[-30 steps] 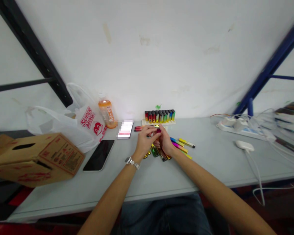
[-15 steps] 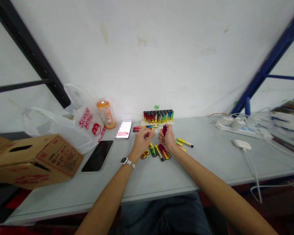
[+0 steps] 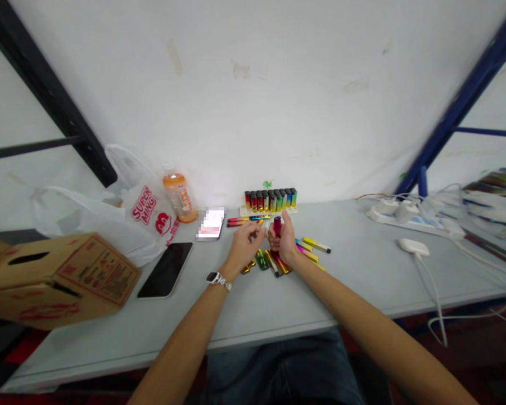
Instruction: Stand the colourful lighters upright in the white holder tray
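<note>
- Lighter (image 3: 277,223), dark magenta, held roughly upright in the curled fingers of the right hand (image 3: 285,241), thumb raised beside it.
- Left hand (image 3: 244,243), just beside, thumb and forefinger brought close together; a speck of orange shows at the tips, but I cannot tell whether it is gripped.
- Loose lighters (image 3: 273,262) lying below and between both hands, with yellow ones (image 3: 317,244) right of the right wrist.
- Red lighters (image 3: 237,221) lying beyond the left hand.
- White rack (image 3: 294,211) near the wall, bearing rows of upright, black-topped lighters (image 3: 273,201).
</note>
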`<state>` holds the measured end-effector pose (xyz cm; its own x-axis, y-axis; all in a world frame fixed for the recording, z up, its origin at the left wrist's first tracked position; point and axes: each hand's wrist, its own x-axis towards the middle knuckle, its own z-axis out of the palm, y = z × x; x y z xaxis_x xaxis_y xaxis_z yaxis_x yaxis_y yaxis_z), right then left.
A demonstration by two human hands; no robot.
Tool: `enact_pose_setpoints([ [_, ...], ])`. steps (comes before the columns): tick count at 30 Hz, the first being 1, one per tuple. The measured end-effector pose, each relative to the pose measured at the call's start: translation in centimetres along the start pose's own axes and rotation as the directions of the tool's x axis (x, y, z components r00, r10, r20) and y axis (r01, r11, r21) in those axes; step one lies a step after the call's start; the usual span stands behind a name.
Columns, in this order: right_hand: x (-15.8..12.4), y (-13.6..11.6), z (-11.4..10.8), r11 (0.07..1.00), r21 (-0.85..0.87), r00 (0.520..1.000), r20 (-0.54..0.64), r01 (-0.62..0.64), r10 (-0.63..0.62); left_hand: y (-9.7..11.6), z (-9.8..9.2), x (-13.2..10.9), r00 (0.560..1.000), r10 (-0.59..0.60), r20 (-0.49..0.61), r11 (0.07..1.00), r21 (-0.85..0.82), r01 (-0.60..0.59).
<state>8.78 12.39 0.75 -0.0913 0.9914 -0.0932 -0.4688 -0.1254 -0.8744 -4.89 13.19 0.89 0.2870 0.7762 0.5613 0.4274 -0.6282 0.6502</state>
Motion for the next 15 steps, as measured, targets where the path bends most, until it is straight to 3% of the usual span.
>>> enact_pose_setpoints([
  [5,-0.11,-0.29,0.2,1.0,0.004,0.999,-0.033,-0.003,0.003,-0.14,0.1,-0.04,1.0,-0.006,0.005,1.0,0.007,0.006],
  [12,0.13,0.0,0.39,0.989,-0.134,0.987,-0.138,0.065,-0.084,-0.22,0.24,-0.08,1.0,0.008,0.009,1.0,-0.009,-0.008],
  [15,0.39,0.22,0.18,0.971,-0.217,0.984,-0.119,0.102,-0.13,-0.31,0.27,-0.1,1.0,0.004,0.018,1.0,-0.01,-0.004],
])
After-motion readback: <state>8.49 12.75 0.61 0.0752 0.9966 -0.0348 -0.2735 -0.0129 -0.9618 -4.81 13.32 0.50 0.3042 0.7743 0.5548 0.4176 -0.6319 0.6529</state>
